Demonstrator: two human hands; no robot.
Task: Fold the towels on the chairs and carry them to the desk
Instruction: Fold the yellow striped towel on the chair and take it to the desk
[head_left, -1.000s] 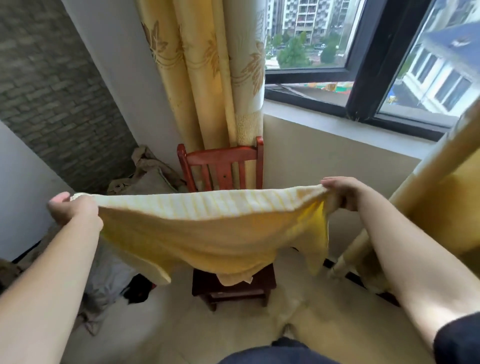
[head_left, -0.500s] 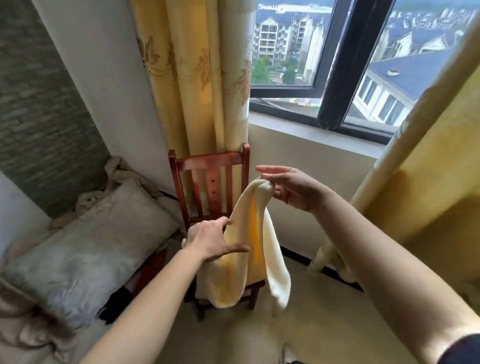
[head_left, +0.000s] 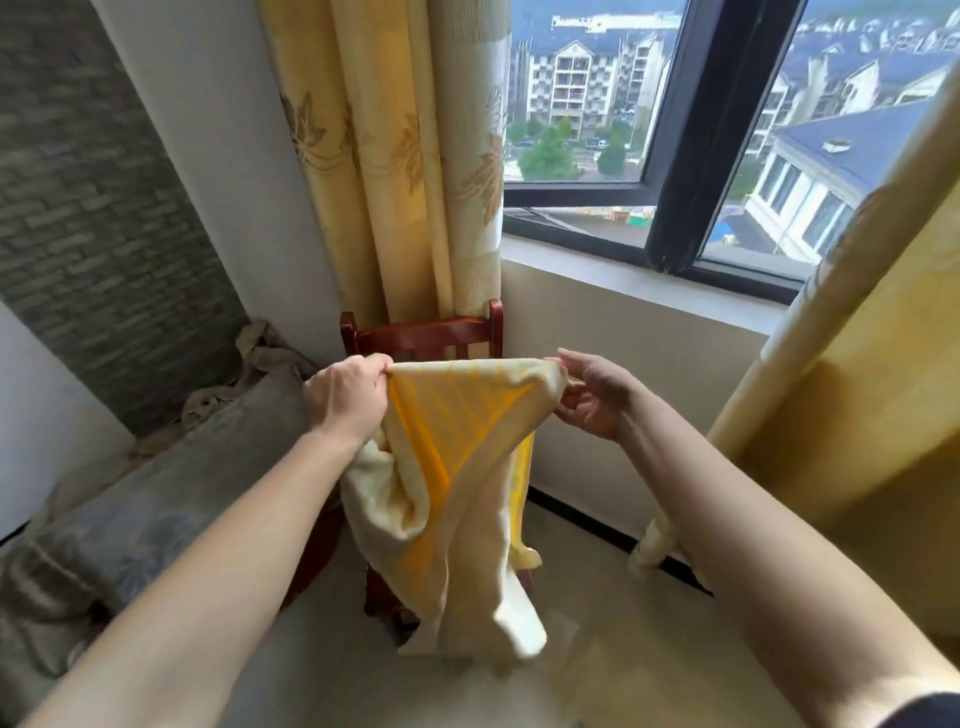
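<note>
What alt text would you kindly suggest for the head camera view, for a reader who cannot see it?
A person's left hand and right hand hold a yellow towel by its top edge, hanging in front of a red wooden chair. A gold curtain and a window stand behind; a grey cushion lies at left.

Your left hand (head_left: 348, 400) and right hand (head_left: 592, 400) hold the towel (head_left: 457, 467) up by its top edge between them, and it hangs just on the near side of the chair (head_left: 421, 338). The chair's back stands against the curtain (head_left: 395, 156) at the far wall. A cushion (head_left: 156, 493) lies left of the chair, the window (head_left: 675, 130) is above and to its right, and a second curtain (head_left: 831, 389) hangs at the right edge.
</note>
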